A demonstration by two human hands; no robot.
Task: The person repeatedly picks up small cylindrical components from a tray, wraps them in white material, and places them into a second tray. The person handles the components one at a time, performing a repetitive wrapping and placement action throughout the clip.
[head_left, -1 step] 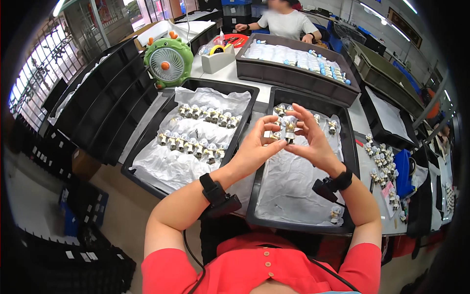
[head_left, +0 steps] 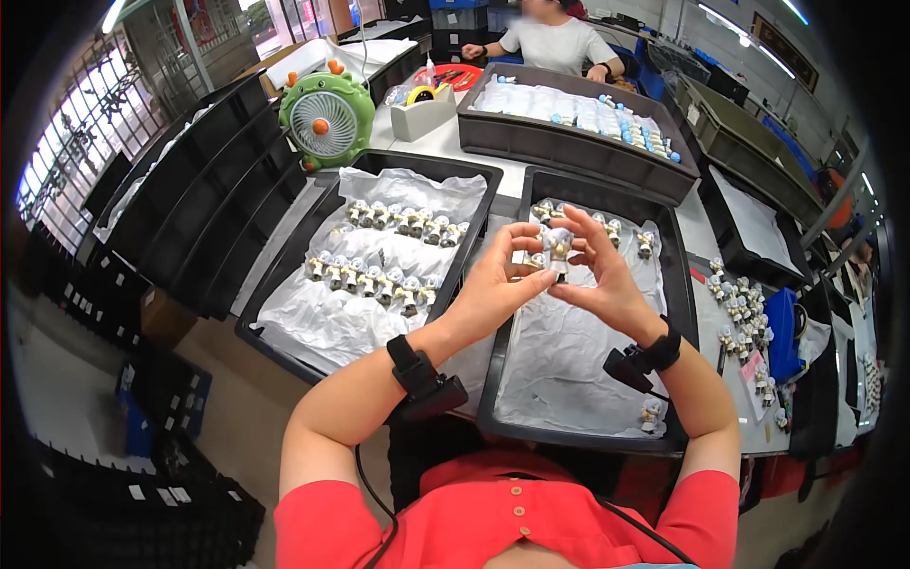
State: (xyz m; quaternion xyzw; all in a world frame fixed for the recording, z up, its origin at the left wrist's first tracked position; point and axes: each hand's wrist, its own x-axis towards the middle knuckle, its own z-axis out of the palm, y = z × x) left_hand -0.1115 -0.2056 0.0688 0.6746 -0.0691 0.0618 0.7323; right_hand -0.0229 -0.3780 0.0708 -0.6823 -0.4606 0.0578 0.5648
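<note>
Between the fingertips of both hands, a small figurine (head_left: 559, 248) with a pale head and a dark base is held upright above the right black tray (head_left: 490, 403). My left hand (head_left: 507, 275) pinches it from the left, and my right hand (head_left: 604, 280) from the right. Behind my fingers, several similar figurines stand near the tray's far end, partly hidden. One figurine (head_left: 651, 414) lies alone on the white paper (head_left: 559, 379) at the near right corner. In the left black tray (head_left: 254, 339), two rows of figurines (head_left: 372, 279) rest on crumpled white paper.
A green fan (head_left: 327, 119) and a grey tape dispenser (head_left: 424, 116) stand behind the trays. Farther back is a deep grey crate (head_left: 569, 152) with blue-topped figurines, and a co-worker (head_left: 559, 43) sits beyond. Loose figurines (head_left: 744, 305) crowd the right side, beside a blue bin (head_left: 783, 337).
The figurine has shifted very slightly left and turned a little between my fingers, with my right fingertips moving along. My left hand stays in place.
</note>
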